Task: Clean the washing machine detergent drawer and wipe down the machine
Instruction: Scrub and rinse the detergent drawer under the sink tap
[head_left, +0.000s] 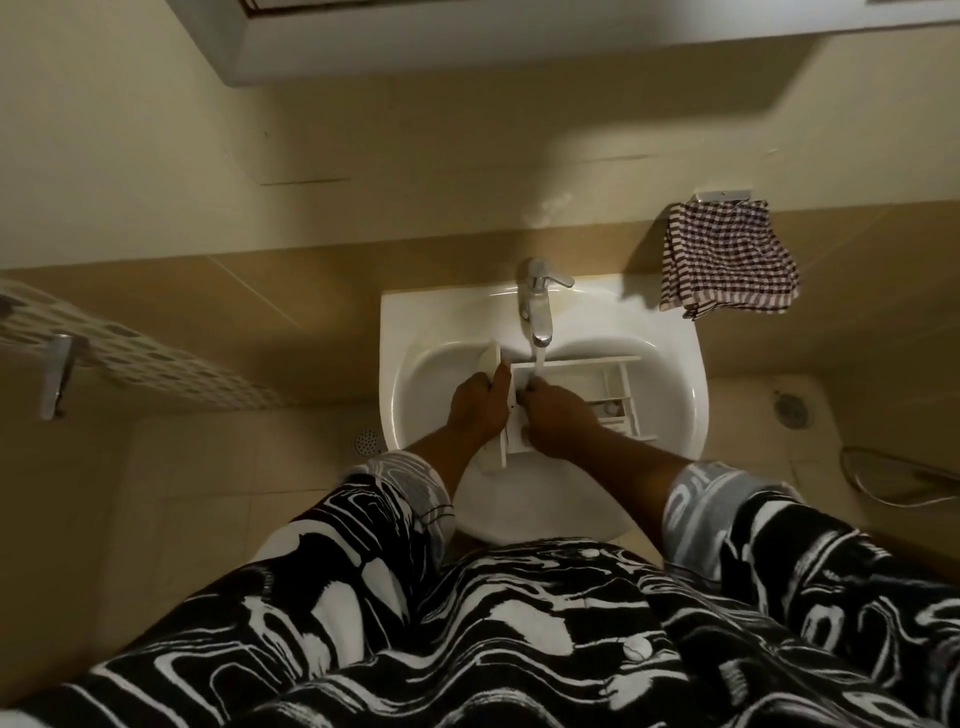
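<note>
Head view: left hand (480, 402) and right hand (553, 415) grip the detergent drawer (587, 387) under the tap (537, 304).

glossy ceramic sink (670, 364), shiny metal tap (537, 306).

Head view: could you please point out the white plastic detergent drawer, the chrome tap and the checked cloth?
white plastic detergent drawer (582, 379), head view, inside its open compartment
chrome tap (537, 312), head view, spout
checked cloth (727, 260), head view, middle of the fabric

No legible text, label or number anywhere (pale marks on right sleeve cuff (711, 499) too blurred to read).
</note>
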